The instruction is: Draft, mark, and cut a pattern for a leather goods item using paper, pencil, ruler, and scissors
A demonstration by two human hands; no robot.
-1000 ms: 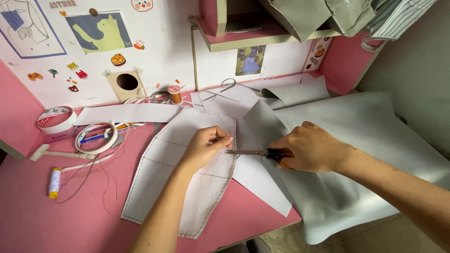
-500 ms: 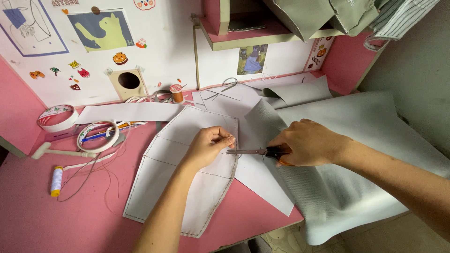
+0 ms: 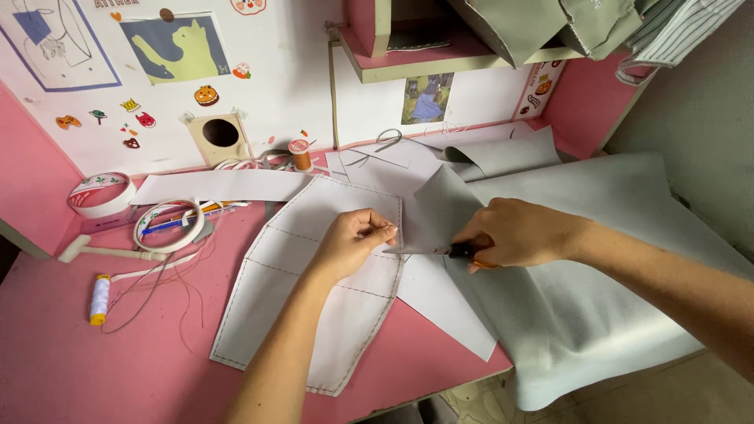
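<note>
A pale grey stitched fabric piece (image 3: 310, 290) with dashed seam lines lies flat on the pink table (image 3: 94, 369). My left hand (image 3: 353, 239) pinches its right edge between thumb and fingers. My right hand (image 3: 518, 232) grips a slim dark-handled cutting tool (image 3: 440, 251), whose thin blade points left toward my left fingertips at the fabric's edge. A larger grey-green cloth (image 3: 597, 290) lies under my right hand and hangs over the table's front edge.
A white thread spool (image 3: 99, 298) with loose thread, a roll of tape (image 3: 100, 195), a coiled white tape measure (image 3: 169, 226) and an orange spool (image 3: 300, 154) sit at left and back. Scissors (image 3: 385, 143) lie near the wall. A shelf (image 3: 440, 47) hangs overhead.
Both hands have stayed on the fabric edge with the tool; the view has shifted slightly. Nothing was picked up or let go.
</note>
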